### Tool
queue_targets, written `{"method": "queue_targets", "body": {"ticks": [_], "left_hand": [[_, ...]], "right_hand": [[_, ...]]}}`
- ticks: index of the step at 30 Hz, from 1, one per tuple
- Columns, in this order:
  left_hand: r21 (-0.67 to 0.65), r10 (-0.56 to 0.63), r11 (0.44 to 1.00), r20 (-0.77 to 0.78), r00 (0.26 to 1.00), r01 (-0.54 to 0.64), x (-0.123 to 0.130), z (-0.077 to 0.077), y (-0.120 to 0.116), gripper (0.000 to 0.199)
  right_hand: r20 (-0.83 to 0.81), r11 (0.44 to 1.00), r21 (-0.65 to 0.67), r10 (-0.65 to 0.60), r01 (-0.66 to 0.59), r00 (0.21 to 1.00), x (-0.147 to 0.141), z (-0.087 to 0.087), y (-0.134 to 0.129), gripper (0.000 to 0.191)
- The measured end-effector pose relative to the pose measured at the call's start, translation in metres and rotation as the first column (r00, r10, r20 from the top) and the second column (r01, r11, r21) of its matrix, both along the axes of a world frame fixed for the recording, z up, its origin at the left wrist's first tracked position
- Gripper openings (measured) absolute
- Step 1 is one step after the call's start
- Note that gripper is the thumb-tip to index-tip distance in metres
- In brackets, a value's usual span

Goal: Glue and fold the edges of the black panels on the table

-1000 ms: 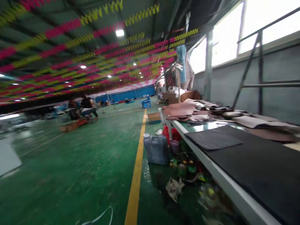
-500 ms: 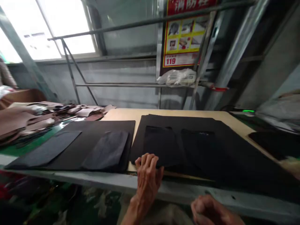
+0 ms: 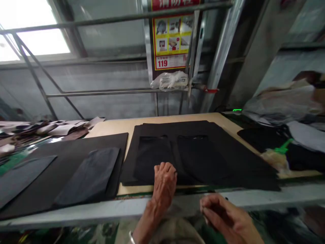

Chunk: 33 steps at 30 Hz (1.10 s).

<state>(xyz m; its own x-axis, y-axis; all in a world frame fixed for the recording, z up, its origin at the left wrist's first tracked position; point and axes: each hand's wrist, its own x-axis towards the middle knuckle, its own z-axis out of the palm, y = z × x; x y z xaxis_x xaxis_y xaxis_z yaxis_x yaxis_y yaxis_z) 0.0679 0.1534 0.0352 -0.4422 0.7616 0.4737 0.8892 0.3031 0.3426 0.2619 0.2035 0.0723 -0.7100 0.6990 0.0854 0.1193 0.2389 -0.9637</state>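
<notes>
My left hand (image 3: 165, 178) rests at the front edge of a dark cloth-like panel (image 3: 153, 152), knuckles up and fingers curled under. What the fingertips hold, if anything, is hidden. A second dark panel (image 3: 200, 156) lies just to the right. Both panels are on a large black sheet (image 3: 238, 152). Closer to me, in front of the table edge, my right hand (image 3: 225, 213) is closed in a pinch; I cannot make out anything in it. At the left, two greyish panels (image 3: 95, 173) (image 3: 25, 173) lie on another black sheet (image 3: 68, 145).
Brown and pinkish cut pieces (image 3: 63, 128) are heaped at the back left. To the right are a green-handled brush-like tool (image 3: 283, 147), black pieces (image 3: 264, 135) and plastic wrapping (image 3: 281, 101). A metal rail (image 3: 114, 91) runs behind the pale board (image 3: 114, 125).
The view has swung to the right. My left hand has shifted right along the front edge of the dark panel. My right hand has come further into view, fingers pinched.
</notes>
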Motion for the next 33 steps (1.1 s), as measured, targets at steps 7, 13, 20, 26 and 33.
{"method": "queue_targets", "body": {"ticks": [7, 13, 20, 26, 33], "left_hand": [[0.31, -0.06, 0.95, 0.025, 0.998, 0.049, -0.005, 0.016, -0.031, 0.014], [0.463, -0.06, 0.885, 0.003, 0.998, 0.052, -0.008, 0.033, -0.055, 0.013], [0.538, -0.03, 0.843, 0.069, 0.997, -0.012, -0.014, 0.033, -0.067, 0.012], [0.551, -0.027, 0.833, 0.14, 0.99, -0.055, -0.021, 0.029, -0.071, 0.011], [0.569, -0.011, 0.815, 0.201, 0.98, -0.107, -0.027, 0.032, -0.08, 0.01]], "right_hand": [[-0.01, 0.721, 0.681, 0.181, -0.126, 0.983, -0.059, 0.054, 0.084, 0.015], [0.232, 0.479, 0.805, 0.29, -0.35, 0.929, -0.136, 0.008, 0.15, 0.03], [0.347, 0.37, 0.812, 0.317, -0.452, 0.883, -0.165, -0.019, 0.183, 0.033], [0.323, 0.388, 0.802, 0.359, -0.454, 0.876, -0.171, -0.019, 0.189, 0.015], [0.211, 0.437, 0.816, 0.384, -0.378, 0.899, -0.17, -0.004, 0.188, 0.01]]}}
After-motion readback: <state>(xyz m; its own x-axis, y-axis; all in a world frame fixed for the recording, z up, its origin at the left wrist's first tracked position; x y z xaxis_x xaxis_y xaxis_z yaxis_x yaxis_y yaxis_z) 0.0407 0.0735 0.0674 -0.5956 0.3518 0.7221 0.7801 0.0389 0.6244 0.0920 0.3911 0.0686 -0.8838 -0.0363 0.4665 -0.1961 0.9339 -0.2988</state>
